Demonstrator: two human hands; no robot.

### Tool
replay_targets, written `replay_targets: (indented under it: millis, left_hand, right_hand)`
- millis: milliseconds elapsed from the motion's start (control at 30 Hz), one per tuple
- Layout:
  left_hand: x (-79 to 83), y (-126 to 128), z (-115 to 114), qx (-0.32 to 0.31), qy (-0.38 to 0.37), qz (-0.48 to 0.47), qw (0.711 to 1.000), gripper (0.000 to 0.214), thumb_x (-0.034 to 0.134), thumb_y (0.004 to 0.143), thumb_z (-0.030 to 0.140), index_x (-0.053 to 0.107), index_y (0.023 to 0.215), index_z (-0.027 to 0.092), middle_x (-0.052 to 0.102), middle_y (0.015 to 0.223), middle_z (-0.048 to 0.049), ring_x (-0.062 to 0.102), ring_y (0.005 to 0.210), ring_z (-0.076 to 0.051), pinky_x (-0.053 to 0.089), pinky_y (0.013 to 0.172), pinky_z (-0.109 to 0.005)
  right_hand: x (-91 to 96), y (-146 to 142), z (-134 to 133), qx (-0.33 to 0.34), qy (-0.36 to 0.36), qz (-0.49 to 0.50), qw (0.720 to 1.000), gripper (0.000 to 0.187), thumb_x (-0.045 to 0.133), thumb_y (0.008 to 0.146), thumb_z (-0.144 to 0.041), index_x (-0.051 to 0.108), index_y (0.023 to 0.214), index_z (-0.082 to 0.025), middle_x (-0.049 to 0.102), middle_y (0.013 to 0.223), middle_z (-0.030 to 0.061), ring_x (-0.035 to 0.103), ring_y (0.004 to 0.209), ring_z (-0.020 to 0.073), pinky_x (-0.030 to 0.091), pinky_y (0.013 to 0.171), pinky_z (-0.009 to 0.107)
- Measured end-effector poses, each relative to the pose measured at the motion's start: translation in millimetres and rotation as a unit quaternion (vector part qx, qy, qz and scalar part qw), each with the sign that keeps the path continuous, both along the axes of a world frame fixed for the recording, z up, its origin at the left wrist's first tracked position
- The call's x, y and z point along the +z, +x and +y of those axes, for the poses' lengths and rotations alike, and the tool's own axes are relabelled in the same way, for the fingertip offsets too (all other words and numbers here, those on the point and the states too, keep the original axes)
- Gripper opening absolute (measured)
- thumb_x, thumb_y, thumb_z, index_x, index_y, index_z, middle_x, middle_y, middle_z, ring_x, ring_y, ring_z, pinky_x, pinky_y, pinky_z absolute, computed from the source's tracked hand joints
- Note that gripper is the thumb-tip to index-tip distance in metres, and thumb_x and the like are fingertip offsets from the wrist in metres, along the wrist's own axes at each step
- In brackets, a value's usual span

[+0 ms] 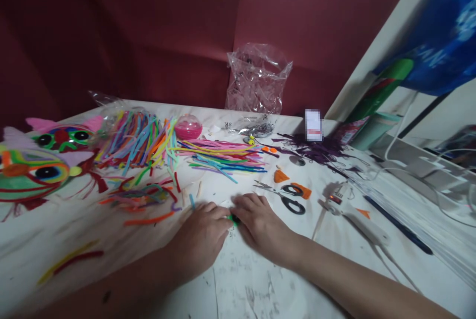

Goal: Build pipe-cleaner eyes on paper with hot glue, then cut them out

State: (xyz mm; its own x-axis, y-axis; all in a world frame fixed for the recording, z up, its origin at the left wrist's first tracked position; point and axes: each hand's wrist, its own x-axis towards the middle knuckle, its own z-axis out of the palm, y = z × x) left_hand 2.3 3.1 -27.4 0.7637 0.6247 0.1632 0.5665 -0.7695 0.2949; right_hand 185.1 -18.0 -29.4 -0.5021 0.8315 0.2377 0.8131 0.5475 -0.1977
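My left hand [203, 235] and my right hand [260, 227] meet low over the middle of the table, fingers curled in and closed. Between the fingertips shows a small green and black piece [233, 219]; most of it is covered, so its kind is unclear. Both hands appear to pinch it, above a white sheet with handwriting [241, 274]. Right of my right hand lie black-handled scissors [292, 205], blades apart, beside orange scraps [281, 176]. Just left of my left hand are a short blue pipe cleaner [192, 201] and a tangle of cut pipe cleaners [145, 195].
Bundled pipe cleaners [223, 153] lie behind the hands, near a pink-filled clear ball [188, 127]. Two colourful animal faces [44, 173] sit at left. To the right are a glue gun [357, 220] with its cord, a dark pen [397, 225] and purple shreds [316, 148].
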Motion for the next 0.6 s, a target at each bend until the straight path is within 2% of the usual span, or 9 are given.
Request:
replay_targets:
  millis: [100, 267, 400, 600]
  left_hand:
    - [-2.6, -1.4, 0.8, 0.019, -0.018, -0.041, 0.999, 0.024, 0.042, 0.085, 0.009, 0.064, 0.092, 0.017, 0.062, 0.097, -0.0066, 0.053, 0.095, -0.022, 0.043, 0.086, -0.037]
    - [-7.5, -3.0, 5.9, 0.053, -0.041, -0.085, 0.994, 0.023, 0.038, 0.085, 0.007, 0.061, 0.089, 0.013, 0.061, 0.092, -0.0083, 0.056, 0.089, -0.020, 0.046, 0.081, -0.034]
    - [-10.9, -0.9, 6.5, 0.045, -0.026, -0.079, 0.996, 0.024, 0.040, 0.084, 0.006, 0.062, 0.082, 0.014, 0.061, 0.091, -0.0077, 0.055, 0.089, -0.021, 0.046, 0.083, -0.035]
    - [-12.3, 0.9, 4.6, 0.028, 0.004, -0.047, 0.998, 0.026, 0.040, 0.084, 0.005, 0.064, 0.084, 0.015, 0.061, 0.092, -0.0075, 0.054, 0.091, -0.021, 0.045, 0.084, -0.036]
  right_hand:
    - [-1.6, 0.4, -2.2, 0.001, 0.005, 0.014, 1.000, 0.026, 0.044, 0.089, -0.014, 0.064, 0.106, -0.015, 0.059, 0.120, 0.0140, 0.047, 0.107, 0.0288, 0.039, 0.085, 0.045]
    - [-4.4, 0.4, -0.8, 0.000, 0.004, 0.040, 0.999, 0.021, 0.048, 0.088, -0.019, 0.065, 0.100, -0.017, 0.059, 0.118, 0.0126, 0.048, 0.106, 0.0280, 0.038, 0.085, 0.045]
    - [-4.8, -0.3, 1.4, -0.006, 0.010, 0.049, 0.999, 0.021, 0.048, 0.087, -0.019, 0.066, 0.099, -0.017, 0.059, 0.118, 0.0130, 0.048, 0.106, 0.0280, 0.038, 0.085, 0.044]
    - [-2.2, -0.3, 2.2, -0.002, 0.001, 0.043, 0.999, 0.020, 0.048, 0.087, -0.018, 0.066, 0.095, -0.018, 0.060, 0.117, 0.0123, 0.048, 0.106, 0.0278, 0.038, 0.084, 0.043]
